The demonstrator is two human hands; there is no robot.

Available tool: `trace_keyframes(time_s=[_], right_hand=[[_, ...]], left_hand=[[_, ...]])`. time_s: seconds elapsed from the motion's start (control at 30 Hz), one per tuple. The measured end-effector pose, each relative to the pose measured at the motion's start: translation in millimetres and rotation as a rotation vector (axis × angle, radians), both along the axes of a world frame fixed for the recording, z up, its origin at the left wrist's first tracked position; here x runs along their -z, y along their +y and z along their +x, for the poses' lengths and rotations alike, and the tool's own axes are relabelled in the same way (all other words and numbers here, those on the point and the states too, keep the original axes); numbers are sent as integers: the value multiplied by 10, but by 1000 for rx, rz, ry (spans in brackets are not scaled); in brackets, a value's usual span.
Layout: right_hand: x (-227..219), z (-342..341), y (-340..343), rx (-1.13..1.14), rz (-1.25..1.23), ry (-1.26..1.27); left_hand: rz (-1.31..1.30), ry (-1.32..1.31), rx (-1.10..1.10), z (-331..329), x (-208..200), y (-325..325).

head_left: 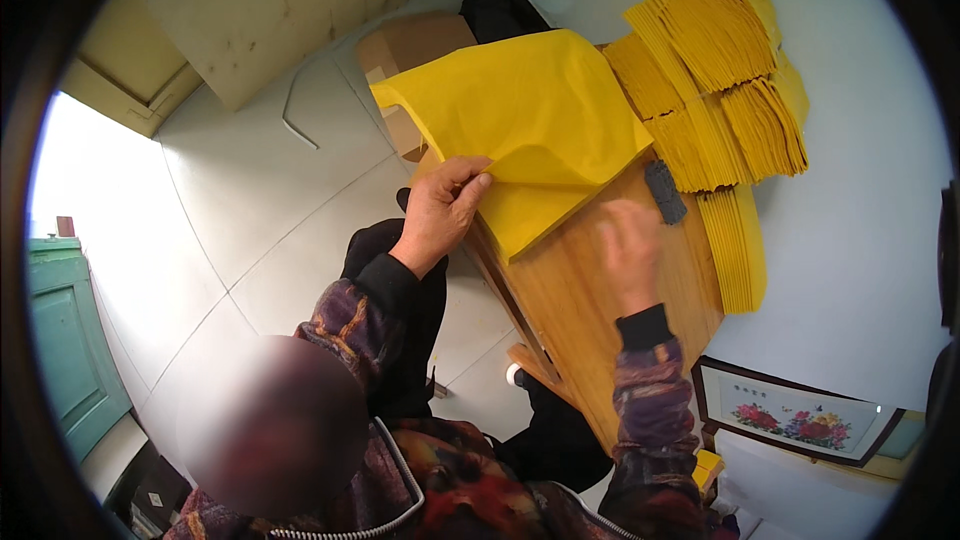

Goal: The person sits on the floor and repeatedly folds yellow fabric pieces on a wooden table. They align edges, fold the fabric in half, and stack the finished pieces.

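Note:
My left hand (443, 208) pinches the near edge of a yellow cloth sheet (540, 90), thumb on top, and lifts it into a fold. The sheet belongs to a layered yellow pile spread over the far end of a wooden table (570, 310); how many layers lie there cannot be told. My right hand (632, 252) hovers over the bare wood to the right of the pile, its fingers smeared by motion. Just beyond it lies a small dark grey bundle (665, 192), apart from the hand.
Folded yellow cloth stacks (715, 35) stand along the table's right side against the wall, with another stack (735, 250) nearer me. A cardboard box (420, 45) sits beyond the table's far left. At the lower right is a framed flower picture (795, 415). Pale floor tiles (270, 200) stretch leftward.

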State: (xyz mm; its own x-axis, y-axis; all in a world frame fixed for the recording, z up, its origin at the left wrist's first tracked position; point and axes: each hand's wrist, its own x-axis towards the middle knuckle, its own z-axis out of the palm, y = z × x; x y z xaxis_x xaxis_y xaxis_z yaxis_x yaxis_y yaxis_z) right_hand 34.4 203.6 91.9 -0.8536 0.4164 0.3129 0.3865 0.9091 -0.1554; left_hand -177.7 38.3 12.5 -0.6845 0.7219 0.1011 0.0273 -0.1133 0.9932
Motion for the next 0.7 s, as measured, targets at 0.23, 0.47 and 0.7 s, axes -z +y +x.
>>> trace_keyframes(time_s=[0.23, 0.47, 0.7], right_hand=[[-1, -452, -540, -243, 45, -150], [3, -487, -456, -294, -12, -77], [-189, -574, -312, -291, -366, -80]], left_hand=[[105, -5, -22, 4, -3, 18], [52, 42, -7, -7, -11, -8], [39, 19, 25, -19, -45, -12]])
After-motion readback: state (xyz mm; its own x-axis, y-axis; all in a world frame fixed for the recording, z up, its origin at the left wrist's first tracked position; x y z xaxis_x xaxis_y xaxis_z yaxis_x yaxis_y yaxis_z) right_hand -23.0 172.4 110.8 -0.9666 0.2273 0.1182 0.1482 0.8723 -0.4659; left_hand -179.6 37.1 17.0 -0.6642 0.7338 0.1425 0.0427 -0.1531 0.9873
